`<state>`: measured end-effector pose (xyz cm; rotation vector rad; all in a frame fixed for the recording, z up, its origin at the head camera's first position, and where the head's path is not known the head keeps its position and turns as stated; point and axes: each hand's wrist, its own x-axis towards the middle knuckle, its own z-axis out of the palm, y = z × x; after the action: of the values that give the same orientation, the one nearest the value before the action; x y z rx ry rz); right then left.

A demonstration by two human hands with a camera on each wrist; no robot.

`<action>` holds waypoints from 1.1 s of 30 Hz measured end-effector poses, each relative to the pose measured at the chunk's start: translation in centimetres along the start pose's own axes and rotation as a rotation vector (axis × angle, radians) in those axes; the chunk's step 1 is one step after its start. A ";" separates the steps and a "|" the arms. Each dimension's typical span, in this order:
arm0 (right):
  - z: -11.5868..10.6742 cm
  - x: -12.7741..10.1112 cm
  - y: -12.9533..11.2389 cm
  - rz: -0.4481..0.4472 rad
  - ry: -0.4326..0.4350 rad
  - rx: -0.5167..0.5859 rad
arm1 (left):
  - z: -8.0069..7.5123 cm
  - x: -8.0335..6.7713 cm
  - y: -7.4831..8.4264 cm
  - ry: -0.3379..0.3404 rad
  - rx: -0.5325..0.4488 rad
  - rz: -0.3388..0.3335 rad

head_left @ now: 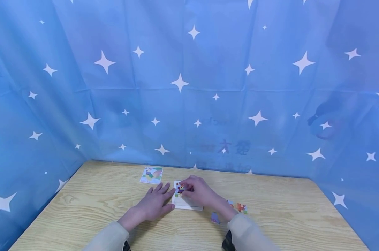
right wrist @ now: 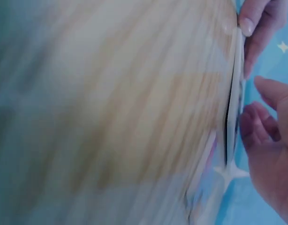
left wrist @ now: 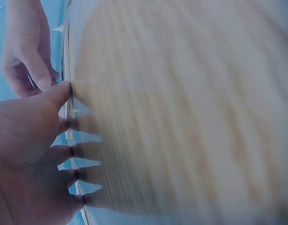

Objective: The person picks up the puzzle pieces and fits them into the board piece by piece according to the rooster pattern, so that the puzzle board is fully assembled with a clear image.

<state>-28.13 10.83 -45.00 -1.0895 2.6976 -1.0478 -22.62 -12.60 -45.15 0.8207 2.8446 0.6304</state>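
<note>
A person sits at a light wooden bench (head_left: 271, 216) walled in on three sides by a blue star-printed curtain (head_left: 189, 87). Near the middle of the bench lies a white puzzle tray (head_left: 187, 205), and both hands work at it.

The left hand (head_left: 154, 204) lies flat on the bench with its fingers straight and spread, their tips touching the tray's left edge; it grips nothing. The left wrist view, badly blurred, shows the same: the thumb (left wrist: 57, 93) and fingers pressed against the thin edge of the tray.

The right hand (head_left: 198, 191) rests over the tray's upper part, its fingers curled and pinching a small colourful puzzle piece (head_left: 180, 188) in the tray's upper left corner. The piece touches or sits just above the tray; I cannot tell which. The right wrist view is too blurred to add more than the tray seen edge-on (right wrist: 234, 108).

Just right of the right wrist, loose puzzle pieces (head_left: 241, 208) lie on the bench, and another purple piece (head_left: 215, 218) lies nearer the person. Behind the left hand, toward the curtain, a picture card (head_left: 151, 175) lies flat, well apart from the tray.
</note>
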 end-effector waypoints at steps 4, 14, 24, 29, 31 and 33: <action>-1.5 -1.2 0.8 0.039 0.040 0.043 | 0.0 0.0 0.1 -0.005 -0.005 -0.007; -5.8 -5.9 3.4 0.129 0.069 0.039 | 0.1 0.1 0.0 -0.015 -0.040 -0.004; -7.7 -8.8 4.3 0.142 0.007 0.012 | 0.1 0.1 -0.2 -0.016 -0.029 -0.002; -8.7 -9.9 4.8 0.176 -0.085 0.016 | 0.5 0.1 -0.5 -0.008 -0.032 0.008; -9.0 -10.3 5.1 0.185 -0.109 0.016 | 0.5 0.2 -0.5 -0.013 -0.032 -0.002; -9.3 -10.6 5.3 0.197 -0.133 0.031 | 0.5 0.2 -0.5 -0.013 -0.028 -0.001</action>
<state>-25.94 25.59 -43.12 -0.8347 2.6098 -0.9467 -22.92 -12.65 -45.85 0.8156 2.8181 0.6601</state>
